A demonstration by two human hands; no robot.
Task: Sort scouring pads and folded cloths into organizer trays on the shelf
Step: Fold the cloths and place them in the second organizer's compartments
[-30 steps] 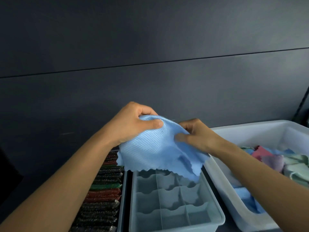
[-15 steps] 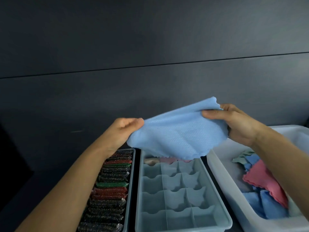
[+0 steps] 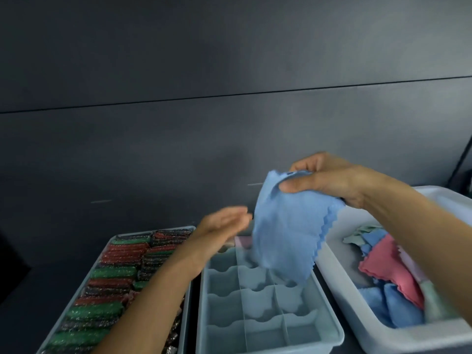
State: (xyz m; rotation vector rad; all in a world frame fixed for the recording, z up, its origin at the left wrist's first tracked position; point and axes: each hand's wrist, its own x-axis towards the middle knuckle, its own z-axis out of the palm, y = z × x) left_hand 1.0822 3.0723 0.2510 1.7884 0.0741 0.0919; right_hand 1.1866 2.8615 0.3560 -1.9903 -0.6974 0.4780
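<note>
Nearest, at 7 o'clock, a tray holds the scouring pads [image 3: 115,273] packed on edge in green, red and dark rows. The left forearm crosses its right rim. At 6 o'clock is the divided organizer tray [image 3: 203,315]. Its near cells are bare, and something pale shows in its far row, too hidden to name. At 4 o'clock a white bin [image 3: 383,337] holds loose cloths [image 3: 383,272], pink, blue and pale green.

Above the divided tray hangs the blue cloth [image 3: 286,231], unfolded, its lower hem down at the far cells' dividers. The right hand [image 3: 329,180], at 3 o'clock, grips its bunched top edge between thumb and curled fingers. The left hand [image 3: 224,221] is at the cloth's 9 o'clock with its fingers straight, and it holds nothing. It is blurred, so I cannot tell whether it touches the fabric. The two hands are apart. Behind everything is a dark panelled wall.

The risk, as I judge it, lies in the one-handed hold. The limp cloth could slip from that grip and land spread over several cells. The dangling hem could also catch on a scalloped divider. If it is lowered before a proper fold is made, it will not fit one cell.
</note>
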